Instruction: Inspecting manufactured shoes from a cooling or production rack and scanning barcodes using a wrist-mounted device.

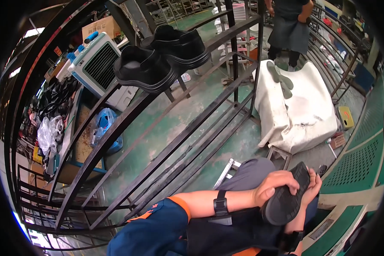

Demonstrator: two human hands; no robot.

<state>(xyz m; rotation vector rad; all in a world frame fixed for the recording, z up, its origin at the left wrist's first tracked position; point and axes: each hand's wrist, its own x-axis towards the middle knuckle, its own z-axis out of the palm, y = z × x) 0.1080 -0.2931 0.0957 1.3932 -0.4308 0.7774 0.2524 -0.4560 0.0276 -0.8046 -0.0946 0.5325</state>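
The black rubber-soled shoe (288, 196) sits low and right in the head view, sole turned up toward the camera, held between both hands over the person's lap. The left hand (274, 184) reaches across from the blue sleeve with the orange cuff (180, 201), a black wristband (220, 203) on the forearm; its fingers curl over the upper edge of the sole and the thumb presses on the tread, a closed grasp on the shoe. The right hand (313, 185) cups the far side near the toe, fingers wrapped round the edge; only part of it shows behind the shoe, yet it too seems clasped on it.

Judging from this pose, the step in hand is a turning and inspecting of the sole, the shoe pinned firmly from both sides. A next move, as I judge it, calls for keeping one hand tight while the other shifts its hold, so the shoe does not slip from the lap.

Up on the black steel rack of slanted bars (175, 141) rest two finished black chunky shoes (162, 59), well apart from the hands. A white cloth-draped stool (294, 111) stands beyond, with a standing person in a dark apron (290, 25) further off
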